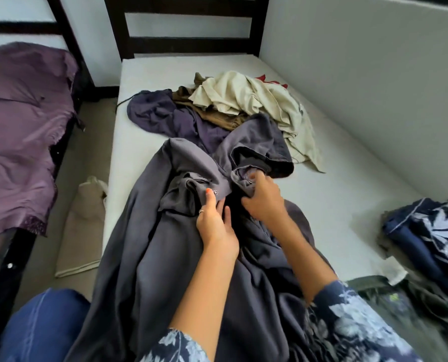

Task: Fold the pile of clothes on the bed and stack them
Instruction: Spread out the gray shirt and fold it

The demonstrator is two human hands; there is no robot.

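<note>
Head view, L to R: purple sheet (pixel 22 131) lying on neighbouring bed, beige cloth (pixel 83 231) on floor. Left hand (pixel 216 226) pinching grey garment (pixel 165 244) at its buttoned edge, thumb on top. Right hand (pixel 263 198) gripping a bunched fold of same garment. Step looks like sorting out the garment before folding; next move prob needs spreading it flat on mattress (pixel 139 105). Garment's long axis running near-to-far, collar end seeming to point away. Unfolded pile (pixel 243 100) beyond it, folded stack (pixel 431 239) far R

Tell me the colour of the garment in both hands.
Dark grey garment, seen in the head view.
</note>
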